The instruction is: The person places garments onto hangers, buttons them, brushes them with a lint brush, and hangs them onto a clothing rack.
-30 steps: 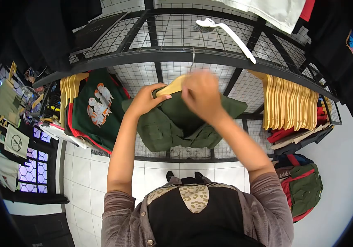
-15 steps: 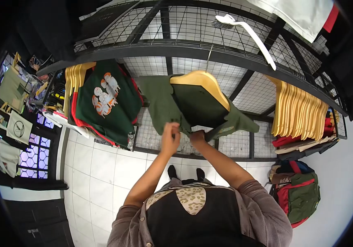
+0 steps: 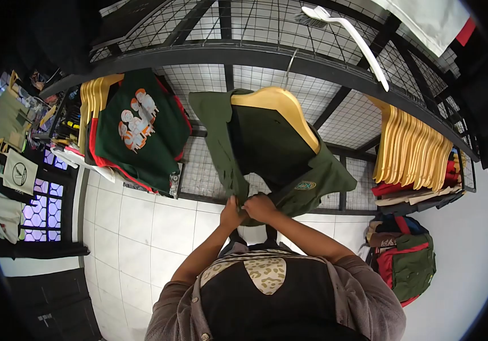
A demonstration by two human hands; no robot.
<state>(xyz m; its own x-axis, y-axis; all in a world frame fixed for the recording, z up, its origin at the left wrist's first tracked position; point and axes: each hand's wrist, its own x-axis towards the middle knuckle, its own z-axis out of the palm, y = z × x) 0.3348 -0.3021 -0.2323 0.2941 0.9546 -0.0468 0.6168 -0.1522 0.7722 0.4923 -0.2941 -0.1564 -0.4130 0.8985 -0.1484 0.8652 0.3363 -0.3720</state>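
Observation:
A dark green shirt [image 3: 213, 131] hangs on a wooden hanger [image 3: 275, 99], whose metal hook is over the black rack rail. The front is spread apart, showing the dark inside and a small emblem on the right panel. Low on the front edges, my left hand [image 3: 232, 213] pinches the cloth of the left side. Right beside it, my right hand [image 3: 259, 208] is closed on the edge of the other panel. The two hands are almost touching, and the fingertips are partly hidden by cloth.
A black rail [image 3: 198, 57] with wire mesh crosses above the shirt; a white brush [image 3: 358, 42] lies on it. Left hang printed dark green garments [image 3: 139, 131]. At right are several wooden hangers [image 3: 412, 150], with a pile of clothes [image 3: 409, 258] below on the white floor.
Both hands have moved down and closer together, drawing the shirt's front edges towards me. The right panel with its emblem now hangs more spread out. The view has shifted slightly.

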